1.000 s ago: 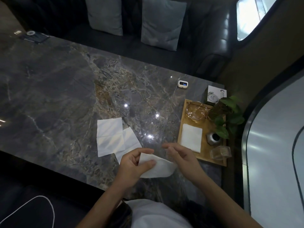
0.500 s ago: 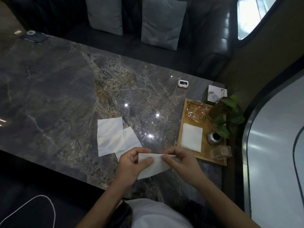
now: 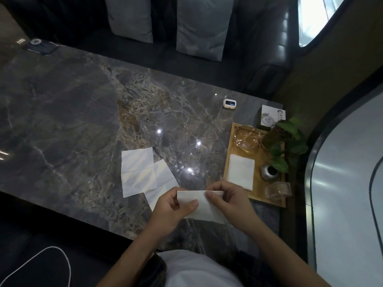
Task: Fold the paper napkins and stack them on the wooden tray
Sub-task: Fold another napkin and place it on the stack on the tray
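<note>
Now my left hand (image 3: 172,212) pinching the napkin (image 3: 202,206) with thumb on top, my right hand (image 3: 230,199) nipping its upper edge, napkin stretched between them above the table (image 3: 62,121), two flat napkins (image 3: 137,171) just left, tray (image 3: 261,195) with a folded one (image 3: 241,174) to the right

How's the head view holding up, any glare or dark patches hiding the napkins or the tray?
Head view: dim overall; small ceiling-light glints on the marble table sit clear of the loose napkins; the window at top right is blown out; wide-angle bending curves the edges; the napkin held by the left hand and right hand and the wooden tray read clearly.
</note>
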Demonstrator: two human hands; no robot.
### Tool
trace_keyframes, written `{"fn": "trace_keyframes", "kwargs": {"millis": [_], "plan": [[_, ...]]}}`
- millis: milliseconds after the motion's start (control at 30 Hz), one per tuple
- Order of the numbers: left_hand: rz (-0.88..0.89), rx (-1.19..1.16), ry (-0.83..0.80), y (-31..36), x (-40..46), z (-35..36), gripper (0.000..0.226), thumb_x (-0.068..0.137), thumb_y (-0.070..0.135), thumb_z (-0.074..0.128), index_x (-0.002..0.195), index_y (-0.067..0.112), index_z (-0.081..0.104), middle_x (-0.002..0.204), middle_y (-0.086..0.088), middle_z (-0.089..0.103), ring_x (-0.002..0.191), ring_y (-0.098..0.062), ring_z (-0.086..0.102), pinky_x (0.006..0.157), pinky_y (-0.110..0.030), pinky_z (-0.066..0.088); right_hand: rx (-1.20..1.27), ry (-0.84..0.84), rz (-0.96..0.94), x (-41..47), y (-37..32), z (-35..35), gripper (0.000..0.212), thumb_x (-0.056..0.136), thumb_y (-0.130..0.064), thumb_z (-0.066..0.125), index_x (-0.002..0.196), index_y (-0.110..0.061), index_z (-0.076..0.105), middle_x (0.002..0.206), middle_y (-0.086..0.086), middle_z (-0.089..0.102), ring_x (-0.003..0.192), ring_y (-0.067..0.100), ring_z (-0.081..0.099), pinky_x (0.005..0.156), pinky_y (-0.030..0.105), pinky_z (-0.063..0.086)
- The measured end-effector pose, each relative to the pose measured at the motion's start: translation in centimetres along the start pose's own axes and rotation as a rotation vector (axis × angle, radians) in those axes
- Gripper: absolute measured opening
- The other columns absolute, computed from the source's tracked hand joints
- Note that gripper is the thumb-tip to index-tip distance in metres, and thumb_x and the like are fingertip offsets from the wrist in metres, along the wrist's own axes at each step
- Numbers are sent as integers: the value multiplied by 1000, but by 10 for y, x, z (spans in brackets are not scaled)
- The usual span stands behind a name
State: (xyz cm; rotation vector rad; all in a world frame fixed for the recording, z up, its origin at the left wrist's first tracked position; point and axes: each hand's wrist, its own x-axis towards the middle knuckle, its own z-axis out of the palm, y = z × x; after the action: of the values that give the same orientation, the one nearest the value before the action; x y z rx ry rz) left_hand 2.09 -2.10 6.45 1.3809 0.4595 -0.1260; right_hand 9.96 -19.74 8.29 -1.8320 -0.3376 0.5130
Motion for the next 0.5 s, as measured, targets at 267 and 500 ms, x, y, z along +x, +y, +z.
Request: {"fn": "trace_keyframes", "kwargs": {"millis": [267,500], "plan": [[2,73,-15,-3,8,6,9,83,12,77,91,11,71,82,-4,74,77,-17,69,63,-30,55,1,10,56,-1,4,-5,4,87,-13,71,85,-16,73,80,-13,71,73,0,65,62,16,51],[-91,7,-78,-5,12,14,30,82,6,76,111,10,69,103,-8,78,94,-24,74,74,-32,59,-28,120,63,0,11,-14,5,88,-14,70,83,-12,73,81,-4,72,74,3,64,62,16,51]]}}
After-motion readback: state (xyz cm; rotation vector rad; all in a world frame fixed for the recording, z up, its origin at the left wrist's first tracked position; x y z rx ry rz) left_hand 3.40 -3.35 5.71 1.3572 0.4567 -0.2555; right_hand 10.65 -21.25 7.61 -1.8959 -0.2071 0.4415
